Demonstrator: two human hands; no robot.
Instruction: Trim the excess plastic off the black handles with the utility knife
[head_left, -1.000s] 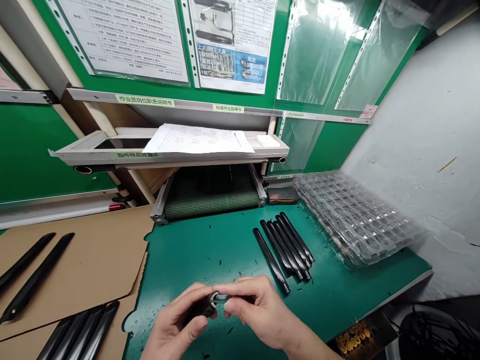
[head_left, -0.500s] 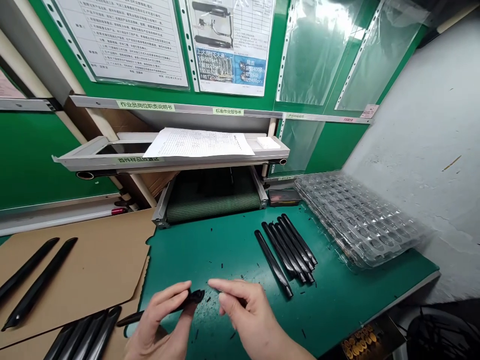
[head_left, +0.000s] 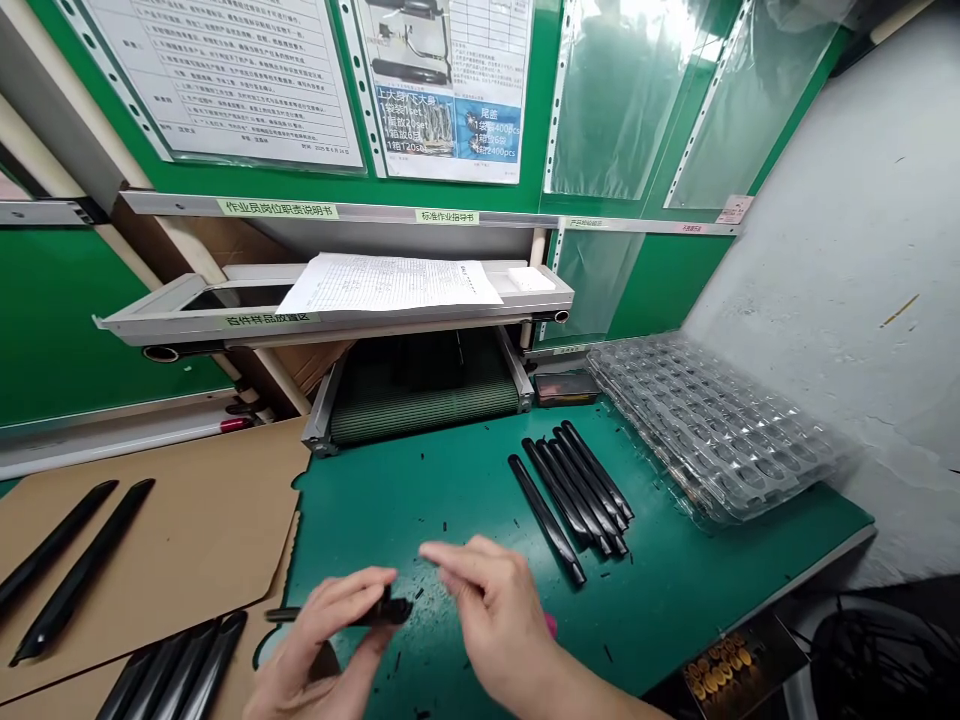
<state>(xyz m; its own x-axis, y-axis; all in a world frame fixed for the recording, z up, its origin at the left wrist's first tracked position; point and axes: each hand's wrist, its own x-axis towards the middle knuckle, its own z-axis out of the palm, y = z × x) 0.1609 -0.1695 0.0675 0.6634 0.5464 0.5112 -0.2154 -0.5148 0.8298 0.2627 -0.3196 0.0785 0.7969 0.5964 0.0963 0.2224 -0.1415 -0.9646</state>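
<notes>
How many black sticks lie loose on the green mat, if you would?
6: one black stick alone, five bunched beside it near the clear tray. Overlap may hide more.

Bare green mat (head_left: 450, 490) ahead open; black strips (head_left: 577, 490), blister trays (head_left: 712, 430) block right; cardboard (head_left: 187, 520) left.

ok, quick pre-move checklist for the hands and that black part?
1. Left hand grips the black part between thumb and fingers: ok.
2. Right hand off the part: ok, its fingers are spread beside the part's tip, with something pink under the palm.
3. Part's tip condition: cannot tell, blurred.
4. Row of black pieces on the green mat lies apart from both hands: ok.
5. Clear blister trays stacked at the mat's right edge, untouched: ok.
6. Mat clean: not ok, small black bits are scattered near the hands.
</notes>
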